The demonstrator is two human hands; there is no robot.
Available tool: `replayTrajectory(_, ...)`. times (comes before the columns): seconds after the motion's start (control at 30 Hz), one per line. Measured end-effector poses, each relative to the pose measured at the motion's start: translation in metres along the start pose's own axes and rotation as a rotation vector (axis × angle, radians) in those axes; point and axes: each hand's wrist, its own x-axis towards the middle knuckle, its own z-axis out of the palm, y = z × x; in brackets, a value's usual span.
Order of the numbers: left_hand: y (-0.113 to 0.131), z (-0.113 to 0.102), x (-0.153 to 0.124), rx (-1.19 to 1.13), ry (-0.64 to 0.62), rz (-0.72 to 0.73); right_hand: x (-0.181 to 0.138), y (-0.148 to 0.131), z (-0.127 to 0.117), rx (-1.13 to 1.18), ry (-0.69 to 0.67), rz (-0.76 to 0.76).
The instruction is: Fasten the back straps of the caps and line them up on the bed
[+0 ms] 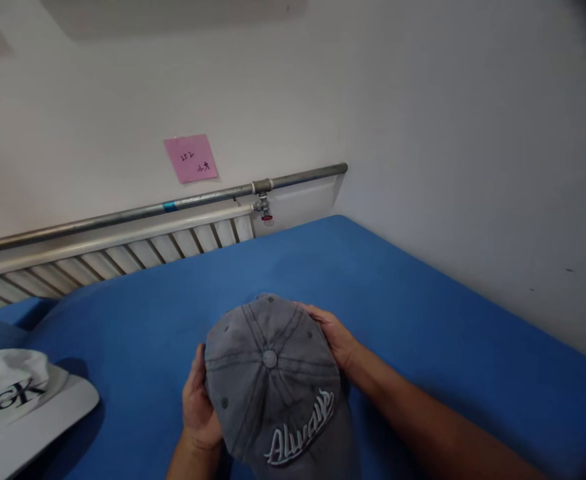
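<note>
A grey baseball cap [293,380] with raised light lettering reading "Always" is between my two hands, its crown toward me and its brim toward the bottom edge of the view. My left hand [200,403] grips the cap's left side, with the fingertips hidden at the rim. On the far right side my right hand [335,337] has hold of the cap, its fingers partly tucked behind the fabric. Both hands are over the blue covered surface [147,333].
At the left lies a white cap [27,400] with dark letters on its front. Behind the blue surface run a white radiator [173,243] and a metal pipe [123,217] with a red-handled valve [265,217]. A pink note [191,159] sticks to the wall.
</note>
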Motion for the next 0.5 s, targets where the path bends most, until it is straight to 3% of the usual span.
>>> replayTrajectory(0.2,-0.002,-0.007,0.011,-0.017,0.107,-0.024,0.008,-0.002,-0.01,-0.004,0.049,0.029)
replayTrajectory(0.5,0.009,-0.04,0.034,0.019,0.431,-0.016,0.04,-0.013,-0.026,-0.072,0.154,0.034)
